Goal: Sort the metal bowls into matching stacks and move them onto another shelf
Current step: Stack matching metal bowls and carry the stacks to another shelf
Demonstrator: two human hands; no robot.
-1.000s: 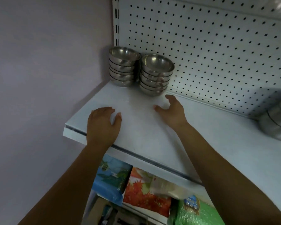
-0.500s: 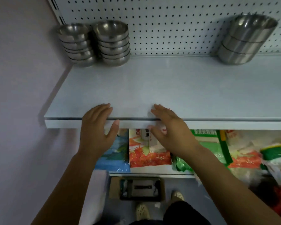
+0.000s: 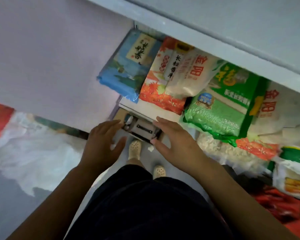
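No metal bowls show in the head view now. My left hand (image 3: pixel 102 142) hovers in mid air with straight, spread fingers and holds nothing. My right hand (image 3: pixel 176 139) hangs beside it, palm down, fingers straight, also empty. Both hands are below the white shelf (image 3: pixel 232 32) whose underside and front edge cross the top right. Between the hands, lower down near the floor, lies a small grey box (image 3: pixel 142 129).
Rice bags fill the lower shelf: a blue bag (image 3: pixel 126 66), an orange and white bag (image 3: pixel 164 80) and a green bag (image 3: pixel 222 108). More bags lie at the right. A lilac wall (image 3: pixel 50 58) stands left. My legs and pale shoes (image 3: pixel 135 149) are on the grey floor.
My view has tipped from the bowl shelf down to the lower shelf and floor. Both hands have left the shelf edge and come down, empty. The bowl stacks have gone out of view.
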